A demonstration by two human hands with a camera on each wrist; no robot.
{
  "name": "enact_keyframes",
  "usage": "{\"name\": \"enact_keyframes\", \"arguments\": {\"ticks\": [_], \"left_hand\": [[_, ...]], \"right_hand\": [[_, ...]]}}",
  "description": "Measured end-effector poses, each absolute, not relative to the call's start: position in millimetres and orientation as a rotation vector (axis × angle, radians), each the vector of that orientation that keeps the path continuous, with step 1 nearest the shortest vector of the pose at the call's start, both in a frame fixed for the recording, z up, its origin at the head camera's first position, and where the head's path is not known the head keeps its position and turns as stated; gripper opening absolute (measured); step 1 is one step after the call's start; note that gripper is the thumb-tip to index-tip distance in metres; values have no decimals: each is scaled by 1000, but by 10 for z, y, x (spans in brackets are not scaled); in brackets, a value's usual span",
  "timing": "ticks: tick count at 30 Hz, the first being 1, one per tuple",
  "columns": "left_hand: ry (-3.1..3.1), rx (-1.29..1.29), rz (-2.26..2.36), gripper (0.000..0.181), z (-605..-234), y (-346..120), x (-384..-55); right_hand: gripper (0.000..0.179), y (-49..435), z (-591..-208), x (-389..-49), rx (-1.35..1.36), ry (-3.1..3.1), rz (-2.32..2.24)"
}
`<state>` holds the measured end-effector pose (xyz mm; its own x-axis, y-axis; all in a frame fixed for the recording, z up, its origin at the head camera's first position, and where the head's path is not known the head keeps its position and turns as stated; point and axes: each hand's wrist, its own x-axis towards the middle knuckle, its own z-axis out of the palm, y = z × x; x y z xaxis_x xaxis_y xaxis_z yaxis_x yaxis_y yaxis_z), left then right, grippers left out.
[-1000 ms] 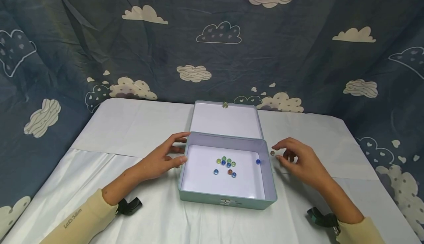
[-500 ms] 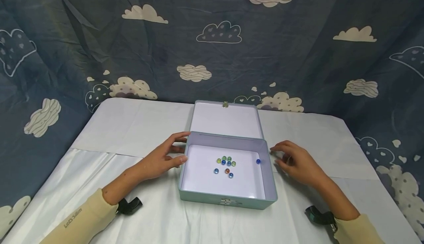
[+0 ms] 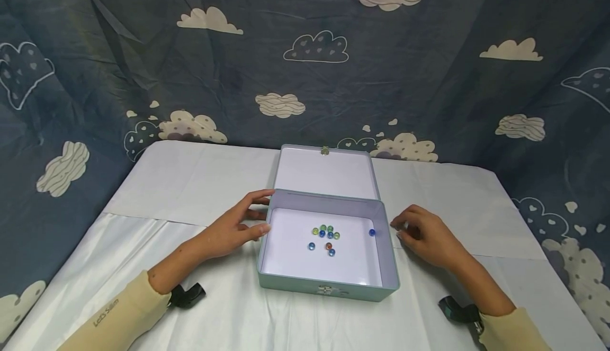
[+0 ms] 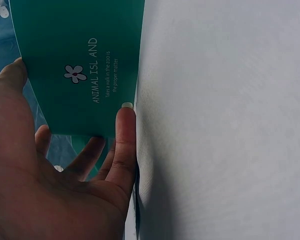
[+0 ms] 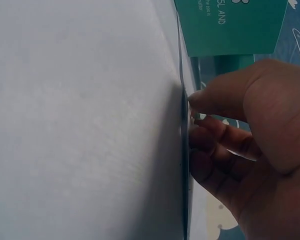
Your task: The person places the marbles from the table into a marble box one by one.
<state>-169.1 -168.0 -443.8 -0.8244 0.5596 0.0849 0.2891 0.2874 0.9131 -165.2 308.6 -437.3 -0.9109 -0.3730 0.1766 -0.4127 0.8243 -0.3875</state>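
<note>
A shallow green tin box [image 3: 329, 293] with a pale inside stands with its lid [image 3: 326, 171] folded back. Several glass marbles [image 3: 326, 232] lie grouped on its floor, and one dark blue marble [image 3: 372, 232] sits by the right wall. My left hand [image 3: 233, 229] rests against the left wall, fingers spread, thumb at the rim; the left wrist view shows the fingers on the printed side [image 4: 85, 60]. Beyond the right wall, my right hand [image 3: 426, 234] is low at the cloth, thumb and fingertips [image 5: 195, 100] drawn together around a small marble, which is almost wholly hidden.
White cloth [image 3: 229, 298] covers the table, with a fold line across it. A dark blue curtain [image 3: 305, 86] with cloud prints hangs behind the table. Black wrist straps with cameras [image 3: 459, 311] sit by both sleeves.
My right fingers have closed over the brownish marble outside the box, hiding it, and the hand has dropped slightly nearer the front. Some marbles inside have rolled a little. The left hand stays still.
</note>
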Motion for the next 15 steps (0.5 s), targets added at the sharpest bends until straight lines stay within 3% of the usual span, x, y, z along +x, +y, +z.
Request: {"name": "enact_keyframes", "arguments": {"ticks": [15], "left_hand": [[2310,769,1550,73,-4441,-1680,-1689]], "right_hand": [[22,3064,-4310,-1627,591,-2903,671]]}}
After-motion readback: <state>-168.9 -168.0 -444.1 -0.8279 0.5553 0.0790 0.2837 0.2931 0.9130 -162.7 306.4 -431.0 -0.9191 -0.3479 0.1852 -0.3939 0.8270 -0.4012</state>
